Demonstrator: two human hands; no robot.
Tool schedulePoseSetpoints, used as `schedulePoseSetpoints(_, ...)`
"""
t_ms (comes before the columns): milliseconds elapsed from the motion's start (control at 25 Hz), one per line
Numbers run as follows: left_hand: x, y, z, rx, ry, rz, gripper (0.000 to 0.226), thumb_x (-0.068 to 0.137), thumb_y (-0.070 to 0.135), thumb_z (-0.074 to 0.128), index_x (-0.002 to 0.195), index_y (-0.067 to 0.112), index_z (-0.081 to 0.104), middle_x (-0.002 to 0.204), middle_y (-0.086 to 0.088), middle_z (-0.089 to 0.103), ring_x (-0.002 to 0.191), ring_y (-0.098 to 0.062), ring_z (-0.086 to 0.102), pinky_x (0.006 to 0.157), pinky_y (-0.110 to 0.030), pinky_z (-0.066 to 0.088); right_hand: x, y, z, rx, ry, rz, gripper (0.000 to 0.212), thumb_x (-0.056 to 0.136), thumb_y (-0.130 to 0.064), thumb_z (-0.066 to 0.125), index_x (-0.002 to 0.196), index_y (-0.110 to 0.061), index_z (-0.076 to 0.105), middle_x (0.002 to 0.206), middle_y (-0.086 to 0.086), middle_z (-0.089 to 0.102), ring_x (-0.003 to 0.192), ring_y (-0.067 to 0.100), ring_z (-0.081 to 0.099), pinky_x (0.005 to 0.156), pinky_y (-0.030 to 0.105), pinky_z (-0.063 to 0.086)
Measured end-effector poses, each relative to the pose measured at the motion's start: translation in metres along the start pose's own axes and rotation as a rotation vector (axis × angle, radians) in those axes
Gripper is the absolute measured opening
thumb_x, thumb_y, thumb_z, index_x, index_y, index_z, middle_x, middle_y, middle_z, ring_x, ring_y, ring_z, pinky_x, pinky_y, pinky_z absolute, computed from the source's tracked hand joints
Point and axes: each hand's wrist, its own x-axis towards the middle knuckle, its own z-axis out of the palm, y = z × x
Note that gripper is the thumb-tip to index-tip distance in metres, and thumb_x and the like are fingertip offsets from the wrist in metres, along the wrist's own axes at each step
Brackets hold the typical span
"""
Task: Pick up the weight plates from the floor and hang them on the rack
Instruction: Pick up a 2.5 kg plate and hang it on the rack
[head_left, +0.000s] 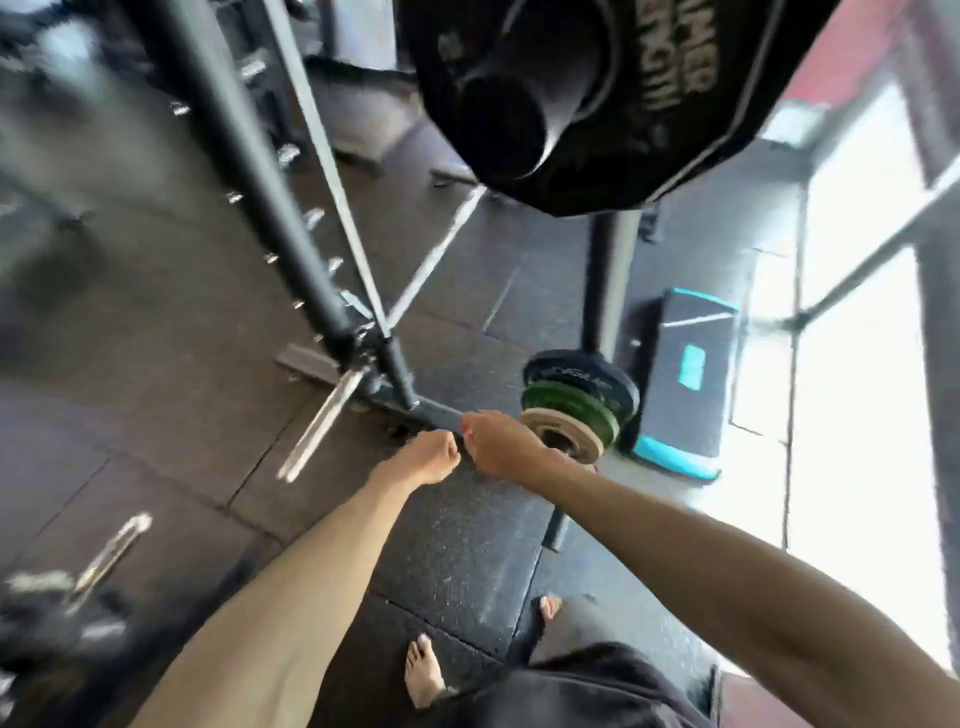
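A single wide-angle head view looks steeply down and forward from standing height at the floor (467, 545), with a hung weight plate (675, 104) very near the lens at the top.

I have open dark rubber floor mat (457, 545) nearest me. The slanted black steel rack post (249, 171) blocks left, stacked black, green and tan plates (576, 400) block right. A large black plate (727, 104) hangs overhead.

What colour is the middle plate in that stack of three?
The middle plate is green; it shows in the head view.
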Motion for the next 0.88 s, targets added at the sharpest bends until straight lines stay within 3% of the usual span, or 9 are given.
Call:
schedulePoseSetpoints(80, 0.018, 0.028, 0.0, -0.051, -0.102, 0.07, 0.032, 0.099, 0.021, 0.046, 0.091, -0.003, 0.066, 0.095, -0.024, 0.074, 0.083, -0.034, 0.073, 0.071, -0.039, 0.06, -0.018, 0.021, 0.0, 0.083, 0.146, 0.163, 0.028, 0.094, -0.017, 0.038, 0.108, -0.01, 0.061, 0.106, 0.016, 0.064, 0.099, 0.035, 0.064, 0.081, 0.04, 0.051)
schedulePoseSetpoints(160, 0.028, 0.057, 0.005, -0.167, -0.202, 0.067, 0.039, 0.099, 0.033, 0.051, 0.1, -0.002, 0.068, 0.096, -0.021, 0.075, 0.073, -0.03, 0.071, 0.059, -0.032, 0.054, -0.045, 0.041, 0.002, 0.176, 0.34, 0.383, 0.029, 0.093, -0.021, 0.04, 0.103, -0.01, 0.065, 0.102, 0.015, 0.068, 0.097, 0.035, 0.066, 0.081, 0.041, 0.053)
schedulePoseSetpoints(240, 0.029, 0.08, 0.006, -0.253, -0.322, 0.011, 0.05, 0.098, 0.048, 0.05, 0.113, 0.004, 0.066, 0.105, -0.015, 0.074, 0.078, -0.026, 0.067, 0.07, -0.033, 0.049, -0.068, 0.055, 0.009, 0.252, 0.461, 0.595, 0.029, 0.094, -0.023, 0.043, 0.099, -0.009, 0.069, 0.1, 0.017, 0.071, 0.095, 0.036, 0.068, 0.08, 0.041, 0.053)
schedulePoseSetpoints(320, 0.032, 0.094, 0.007, -0.363, -0.416, -0.054, 0.054, 0.097, 0.055, 0.048, 0.128, 0.011, 0.057, 0.122, -0.011, 0.068, 0.095, -0.028, 0.066, 0.088, -0.045, 0.043, -0.077, 0.065, 0.018, 0.33, 0.404, 0.74, 0.035, 0.097, -0.029, 0.043, 0.101, -0.009, 0.071, 0.105, 0.019, 0.071, 0.1, 0.038, 0.067, 0.082, 0.042, 0.052)
schedulePoseSetpoints(440, 0.04, 0.109, 0.007, -0.499, -0.43, -0.089, 0.051, 0.099, 0.046, 0.047, 0.139, 0.015, 0.049, 0.136, -0.011, 0.058, 0.12, -0.035, 0.057, 0.099, -0.054, 0.036, -0.07, 0.078, 0.031, 0.524, 0.302, 0.758, 0.038, 0.098, -0.039, 0.044, 0.117, -0.014, 0.066, 0.119, 0.018, 0.066, 0.111, 0.037, 0.062, 0.091, 0.042, 0.049)
schedulePoseSetpoints(520, 0.048, 0.122, 0.005, -0.553, -0.31, -0.084, 0.045, 0.099, 0.035, 0.046, 0.135, 0.01, 0.054, 0.131, -0.014, 0.061, 0.119, -0.034, 0.057, 0.094, -0.047, 0.039, -0.059, 0.086, 0.029, 0.586, 0.324, 0.755, 0.036, 0.098, -0.036, 0.044, 0.12, -0.014, 0.063, 0.12, 0.016, 0.065, 0.112, 0.037, 0.061, 0.092, 0.042, 0.049)
schedulePoseSetpoints(640, 0.059, 0.138, -0.002, -0.482, -0.19, -0.018, 0.041, 0.098, 0.019, 0.043, 0.132, -0.001, 0.056, 0.131, -0.02, 0.061, 0.12, -0.034, 0.058, 0.103, -0.044, 0.047, -0.049, 0.095, 0.011, 0.589, 0.35, 0.743, 0.032, 0.1, -0.031, 0.045, 0.115, -0.01, 0.066, 0.115, 0.017, 0.067, 0.108, 0.038, 0.063, 0.089, 0.044, 0.052)
schedulePoseSetpoints(720, 0.069, 0.145, -0.006, -0.379, -0.195, -0.028, 0.042, 0.099, 0.013, 0.039, 0.134, -0.006, 0.051, 0.133, -0.024, 0.057, 0.122, -0.038, 0.056, 0.105, -0.046, 0.047, -0.039, 0.108, 0.001, 0.57, 0.313, 0.754, 0.036, 0.102, -0.033, 0.044, 0.107, -0.006, 0.067, 0.11, 0.019, 0.068, 0.104, 0.038, 0.063, 0.083, 0.041, 0.05)
schedulePoseSetpoints(880, 0.085, 0.159, -0.013, -0.292, -0.208, -0.055, 0.047, 0.1, 0.015, 0.036, 0.141, -0.007, 0.042, 0.139, -0.022, 0.051, 0.126, -0.039, 0.052, 0.106, -0.048, 0.045, -0.025, 0.127, -0.012, 0.554, 0.286, 0.76, 0.041, 0.102, -0.034, 0.039, 0.102, -0.006, 0.069, 0.105, 0.019, 0.069, 0.095, 0.036, 0.064, 0.071, 0.035, 0.044)
